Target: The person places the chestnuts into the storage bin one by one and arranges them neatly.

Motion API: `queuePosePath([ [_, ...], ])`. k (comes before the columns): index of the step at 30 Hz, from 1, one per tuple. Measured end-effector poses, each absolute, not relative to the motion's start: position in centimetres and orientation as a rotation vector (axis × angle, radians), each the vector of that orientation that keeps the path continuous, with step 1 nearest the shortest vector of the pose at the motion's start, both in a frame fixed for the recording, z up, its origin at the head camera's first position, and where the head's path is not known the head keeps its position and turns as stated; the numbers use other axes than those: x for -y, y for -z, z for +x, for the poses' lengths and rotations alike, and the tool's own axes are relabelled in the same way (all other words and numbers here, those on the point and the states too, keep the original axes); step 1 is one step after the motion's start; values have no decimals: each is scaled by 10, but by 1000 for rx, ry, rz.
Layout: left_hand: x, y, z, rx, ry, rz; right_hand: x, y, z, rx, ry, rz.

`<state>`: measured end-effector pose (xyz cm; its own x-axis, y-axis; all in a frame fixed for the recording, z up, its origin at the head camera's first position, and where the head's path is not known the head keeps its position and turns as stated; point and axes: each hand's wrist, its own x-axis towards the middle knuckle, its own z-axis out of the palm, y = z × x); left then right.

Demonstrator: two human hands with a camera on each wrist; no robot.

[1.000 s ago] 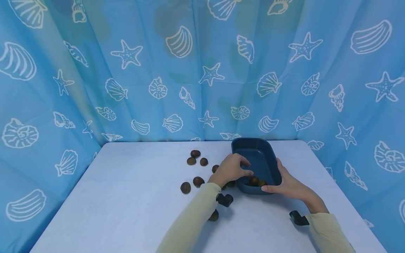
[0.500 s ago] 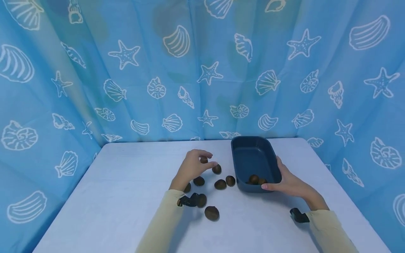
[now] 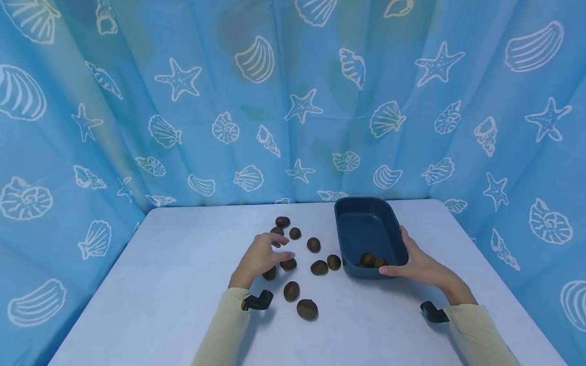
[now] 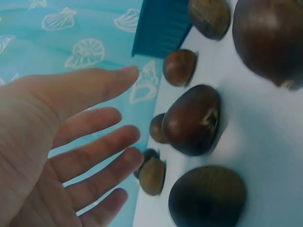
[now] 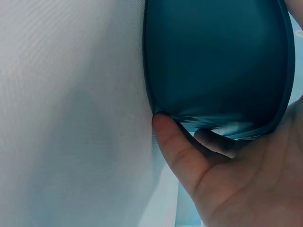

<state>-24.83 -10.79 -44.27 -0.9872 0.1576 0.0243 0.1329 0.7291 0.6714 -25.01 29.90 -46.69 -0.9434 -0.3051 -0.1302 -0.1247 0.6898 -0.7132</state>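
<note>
My left hand (image 3: pixel 258 259) hovers over the left side of a loose group of brown chestnuts (image 3: pixel 319 267). Its fingers are spread and relaxed around nothing, as the left wrist view confirms, with a large chestnut (image 4: pixel 191 120) beyond the fingertips. At the right, my right hand (image 3: pixel 423 265) grips the near right corner of a dark blue rectangular bin (image 3: pixel 341 244), thumb across the front and fingers along the side. A few chestnuts (image 3: pixel 367 260) lie inside at the bin's near end. The right wrist view shows the thumb pressed against the bin's outer wall (image 5: pixel 213 61).
The white table (image 3: pixel 183 254) ends at a blue curtain (image 3: pixel 206 152) printed with shells and starfish. Two chestnuts (image 3: pixel 307 309) lie nearest the front, and others reach back toward the rear edge. A black wrist-worn camera (image 3: pixel 258 300) juts from the left sleeve.
My left hand has moved left from over the bin to above the chestnuts, uncovering several of them. The right hand stays on the bin's corner.
</note>
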Motion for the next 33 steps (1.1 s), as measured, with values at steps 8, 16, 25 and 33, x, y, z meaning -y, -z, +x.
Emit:
queuePosePath([
  [8,120,447,-252,-2841,-1064,237,-299,466,-251,-2665,1097,-349],
  [16,124,451,-252,-2792,-1021,355,-299,465,-248,-2663,1085,-356],
  [25,123,458,-251,-2778,-982,333,-297,469,-250,-2661,1085,-365],
  [33,121,457,-254,-2772,-985,370,-299,468,-251,-2662,1088,-358],
])
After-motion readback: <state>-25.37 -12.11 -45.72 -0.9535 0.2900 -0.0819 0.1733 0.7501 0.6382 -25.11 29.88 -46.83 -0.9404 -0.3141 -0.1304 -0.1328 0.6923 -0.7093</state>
